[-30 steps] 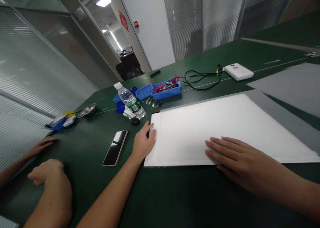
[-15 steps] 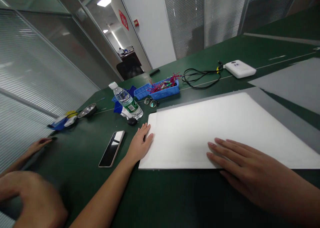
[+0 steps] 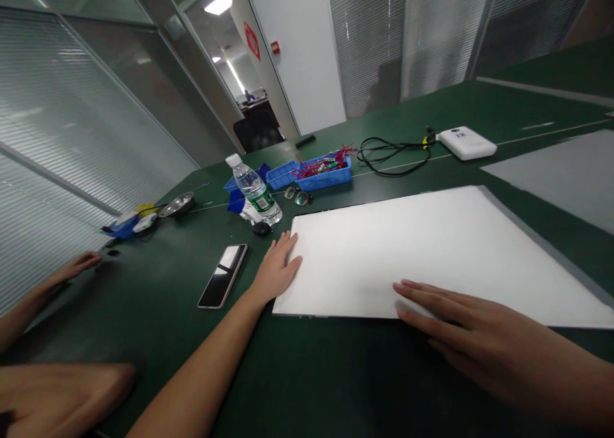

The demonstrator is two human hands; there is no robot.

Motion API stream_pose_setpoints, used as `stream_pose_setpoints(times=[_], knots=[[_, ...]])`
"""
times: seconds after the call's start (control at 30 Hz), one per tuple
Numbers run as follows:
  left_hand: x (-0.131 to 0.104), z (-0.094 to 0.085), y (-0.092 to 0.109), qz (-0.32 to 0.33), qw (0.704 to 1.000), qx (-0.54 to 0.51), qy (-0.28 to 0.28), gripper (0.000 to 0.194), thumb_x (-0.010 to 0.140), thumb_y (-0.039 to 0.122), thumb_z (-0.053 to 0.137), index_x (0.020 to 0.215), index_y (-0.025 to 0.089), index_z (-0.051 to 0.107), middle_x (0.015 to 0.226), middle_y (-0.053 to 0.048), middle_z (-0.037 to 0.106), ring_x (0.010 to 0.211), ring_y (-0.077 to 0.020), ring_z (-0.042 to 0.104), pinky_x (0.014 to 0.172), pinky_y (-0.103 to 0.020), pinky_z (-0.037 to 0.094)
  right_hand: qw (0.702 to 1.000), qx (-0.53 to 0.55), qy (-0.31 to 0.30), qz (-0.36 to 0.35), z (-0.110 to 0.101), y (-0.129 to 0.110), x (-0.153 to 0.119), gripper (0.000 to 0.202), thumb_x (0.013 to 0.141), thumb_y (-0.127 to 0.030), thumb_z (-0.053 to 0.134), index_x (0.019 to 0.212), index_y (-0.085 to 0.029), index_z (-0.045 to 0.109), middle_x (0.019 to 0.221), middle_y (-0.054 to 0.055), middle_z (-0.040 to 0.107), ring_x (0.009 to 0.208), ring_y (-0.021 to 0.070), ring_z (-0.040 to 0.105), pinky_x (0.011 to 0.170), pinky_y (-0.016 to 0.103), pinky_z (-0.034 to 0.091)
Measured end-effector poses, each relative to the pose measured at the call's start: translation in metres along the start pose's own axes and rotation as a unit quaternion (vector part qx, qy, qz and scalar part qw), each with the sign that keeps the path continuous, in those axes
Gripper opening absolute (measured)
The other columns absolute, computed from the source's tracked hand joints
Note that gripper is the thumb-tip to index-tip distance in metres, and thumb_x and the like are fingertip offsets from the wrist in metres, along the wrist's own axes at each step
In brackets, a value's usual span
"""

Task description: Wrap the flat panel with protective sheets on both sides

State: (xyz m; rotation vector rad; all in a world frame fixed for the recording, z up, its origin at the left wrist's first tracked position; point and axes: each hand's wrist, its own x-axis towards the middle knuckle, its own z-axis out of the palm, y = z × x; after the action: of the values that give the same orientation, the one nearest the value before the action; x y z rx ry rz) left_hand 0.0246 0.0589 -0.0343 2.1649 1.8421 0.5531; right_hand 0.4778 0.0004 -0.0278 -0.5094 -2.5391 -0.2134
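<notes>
A large white sheet (image 3: 384,246) lies on the dark green table, and a grey sheet beneath it shows as a strip (image 3: 542,240) along the right side. My left hand (image 3: 278,268) lies at the sheet's left edge, thumb on the white surface and fingers apart along the edge. Over the near edge is my right hand (image 3: 460,329), fingers stretched out and close together, holding nothing. Whether its fingertips touch the sheet I cannot tell. A phone (image 3: 223,277) rests left of my left hand, and a black mouse-like object (image 3: 261,228) sits just beyond it.
Beyond the sheet stand a water bottle (image 3: 254,190), glasses (image 3: 298,195) and a blue tray (image 3: 324,177) of red-wired parts. A black cable (image 3: 393,156) runs to a white box (image 3: 467,142). Another grey sheet (image 3: 566,169) lies right. Another person's arm (image 3: 62,275) reaches in at left.
The white sheet has shifted left and back, so its left and far edges now line up with the layer below. My right hand has tilted onto its side. The other person's arm has moved.
</notes>
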Motion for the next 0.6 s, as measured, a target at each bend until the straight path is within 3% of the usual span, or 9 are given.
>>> stream_pose_setpoints(times=[0.2,0.3,0.4,0.5,0.6], knots=[[-0.003,-0.005,-0.001,0.018,0.999,-0.014,-0.026,0.068,0.107,0.027,0.057,0.174,0.021,0.056,0.187,-0.017,0.039,0.179,-0.035,0.027,0.145,-0.068,0.018,0.998,-0.009,0.039,0.043,0.011,0.008,-0.008,0.069,0.107,-0.022,0.055,0.175,-0.029,0.054,0.172,0.006,0.061,0.143,0.0321,0.073,0.108,0.047,0.07],[-0.003,-0.006,0.0,0.022,0.999,-0.025,-0.03,0.066,0.105,0.022,0.054,0.171,0.023,0.061,0.188,-0.014,0.037,0.179,-0.0339,0.025,0.146,-0.069,0.015,0.996,-0.004,0.044,0.073,0.014,0.011,-0.01,0.064,0.11,-0.028,0.055,0.173,-0.032,0.057,0.169,0.006,0.064,0.139,0.0327,0.076,0.106,0.049,0.07],[-0.002,-0.006,0.002,0.017,0.999,-0.024,-0.025,0.068,0.102,0.017,0.051,0.168,0.024,0.064,0.187,-0.012,0.039,0.179,-0.0329,0.025,0.145,-0.07,0.015,0.997,0.002,0.034,0.072,0.012,0.011,-0.011,0.062,0.109,-0.023,0.056,0.169,-0.034,0.062,0.169,0.005,0.065,0.14,0.0307,0.075,0.109,0.047,0.069],[-0.001,-0.005,0.005,0.019,0.999,-0.018,-0.024,0.064,0.104,0.021,0.05,0.167,0.023,0.066,0.186,-0.013,0.042,0.179,-0.0334,0.027,0.145,-0.07,0.017,0.997,0.006,0.03,0.071,0.011,0.011,-0.01,0.062,0.107,-0.016,0.055,0.166,-0.031,0.065,0.167,0.005,0.067,0.142,0.0281,0.074,0.113,0.043,0.066],[0.0,-0.005,0.008,0.022,1.0,-0.01,-0.016,0.057,0.113,0.035,0.049,0.164,0.019,0.067,0.185,-0.018,0.044,0.178,-0.0344,0.029,0.145,-0.069,0.018,0.997,-0.008,0.036,0.061,0.012,0.011,-0.009,0.065,0.105,-0.013,0.053,0.167,-0.03,0.064,0.163,0.006,0.07,0.14,0.0267,0.075,0.11,0.042,0.067]])
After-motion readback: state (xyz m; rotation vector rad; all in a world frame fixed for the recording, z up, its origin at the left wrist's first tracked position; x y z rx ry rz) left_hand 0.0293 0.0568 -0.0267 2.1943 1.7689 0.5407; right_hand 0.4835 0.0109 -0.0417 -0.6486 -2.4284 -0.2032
